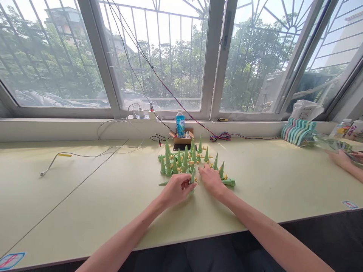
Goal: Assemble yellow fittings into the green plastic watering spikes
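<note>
My left hand point(177, 187) is closed around a green cone-shaped watering spike point(193, 176), its tip pointing up between thumb and fingers. A small yellow valve piece point(196, 180) shows just right of that spike. My right hand point(212, 179) reaches to the near edge of the cluster, fingers bent and drawn together; whatever they pinch is hidden. Around both hands stand several more green spikes point(185, 160), many with yellow valves. One spike lies on its side by the right wrist, its green cap point(231, 183) facing right. Another spike tip point(163, 184) pokes out left of my left hand.
Behind the cluster are a dark phone point(182, 147) and a small cardboard box point(188, 140) with a blue bottle point(180, 124). Cables point(222, 136) lie along the sill, near a power strip point(141, 116). Hangers point(298, 131) stand at right, beside another person's hand point(342, 159).
</note>
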Tool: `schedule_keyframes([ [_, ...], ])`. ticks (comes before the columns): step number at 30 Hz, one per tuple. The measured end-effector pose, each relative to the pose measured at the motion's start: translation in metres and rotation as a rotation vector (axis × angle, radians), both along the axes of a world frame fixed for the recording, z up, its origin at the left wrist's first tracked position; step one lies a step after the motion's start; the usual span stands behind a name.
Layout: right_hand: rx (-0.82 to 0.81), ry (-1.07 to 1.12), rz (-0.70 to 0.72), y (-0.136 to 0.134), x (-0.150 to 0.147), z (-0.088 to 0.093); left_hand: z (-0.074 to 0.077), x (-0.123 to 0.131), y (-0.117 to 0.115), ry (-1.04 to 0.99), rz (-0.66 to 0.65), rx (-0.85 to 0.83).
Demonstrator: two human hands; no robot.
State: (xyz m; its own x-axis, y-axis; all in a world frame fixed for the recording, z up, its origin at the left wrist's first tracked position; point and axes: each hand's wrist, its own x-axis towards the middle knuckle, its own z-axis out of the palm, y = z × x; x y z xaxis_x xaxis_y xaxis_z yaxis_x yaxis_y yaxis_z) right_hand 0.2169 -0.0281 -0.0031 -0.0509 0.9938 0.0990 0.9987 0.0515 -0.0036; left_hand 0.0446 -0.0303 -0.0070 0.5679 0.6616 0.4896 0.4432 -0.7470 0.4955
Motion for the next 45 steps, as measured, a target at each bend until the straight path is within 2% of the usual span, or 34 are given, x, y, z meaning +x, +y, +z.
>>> schedule_keyframes([
  [11, -0.009, 0.054, 0.089, -0.01, -0.002, -0.002, -0.003, -0.002, 0.001, 0.076, 0.017, -0.022],
  [15, 0.11, 0.209, 0.154, -0.012, 0.003, -0.011, -0.003, -0.002, 0.003, 0.046, 0.034, -0.014],
  [20, 0.225, 0.513, 0.272, -0.009, 0.006, -0.023, -0.003, -0.003, 0.005, 0.032, 0.049, -0.017],
  [28, 0.367, 0.78, 0.365, -0.007, 0.004, -0.021, 0.0, -0.003, 0.008, -0.111, 0.138, -0.061],
  [34, 0.361, 0.837, 0.359, -0.01, 0.004, -0.017, 0.004, -0.004, 0.009, -0.233, 0.188, -0.212],
  [45, 0.394, 0.842, 0.414, -0.015, 0.001, -0.014, 0.003, -0.004, 0.014, -0.385, 0.152, -0.347],
])
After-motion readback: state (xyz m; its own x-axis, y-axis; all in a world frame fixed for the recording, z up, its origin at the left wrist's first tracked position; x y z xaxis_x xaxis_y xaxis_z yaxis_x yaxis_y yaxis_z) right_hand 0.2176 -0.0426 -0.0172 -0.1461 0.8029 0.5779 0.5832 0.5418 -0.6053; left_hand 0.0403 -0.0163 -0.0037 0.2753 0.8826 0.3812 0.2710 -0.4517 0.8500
